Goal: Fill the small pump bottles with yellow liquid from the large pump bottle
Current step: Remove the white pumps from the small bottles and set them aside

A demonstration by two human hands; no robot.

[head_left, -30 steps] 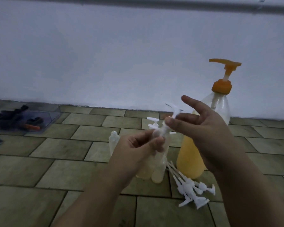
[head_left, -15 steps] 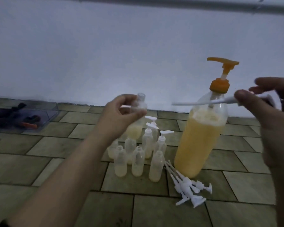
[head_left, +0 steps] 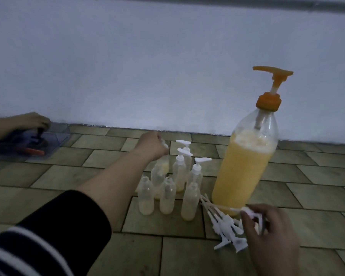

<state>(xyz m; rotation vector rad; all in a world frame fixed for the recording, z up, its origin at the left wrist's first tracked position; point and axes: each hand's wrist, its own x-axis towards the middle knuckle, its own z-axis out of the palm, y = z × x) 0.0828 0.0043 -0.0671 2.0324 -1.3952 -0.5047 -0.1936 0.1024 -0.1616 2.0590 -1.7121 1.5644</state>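
The large pump bottle [head_left: 245, 168] of yellow liquid stands on the tiled floor at the right, with an orange pump head [head_left: 272, 76]. To its left is a cluster of small clear bottles [head_left: 167, 198], several uncapped and three with white pumps [head_left: 197, 166]. My left hand [head_left: 152, 145] reaches to the back of the cluster and grips the top of a small uncapped bottle [head_left: 163, 164] partly filled with yellow. My right hand [head_left: 267, 234] pinches a white pump [head_left: 247, 213] with its dip tube, low over the pile of loose white pumps [head_left: 225, 228].
At the far left another person's hand [head_left: 28, 120] rests in a clear tray [head_left: 54, 138] holding dark items and an orange one. A pale wall [head_left: 167, 66] closes the scene just behind the bottles. Tiled floor [head_left: 88, 160] lies around everything.
My left hand has lowered the uncapped small bottle to the back of the cluster. My right hand has carried the removed pump down to the pile. Another person's hand has appeared at the tray.
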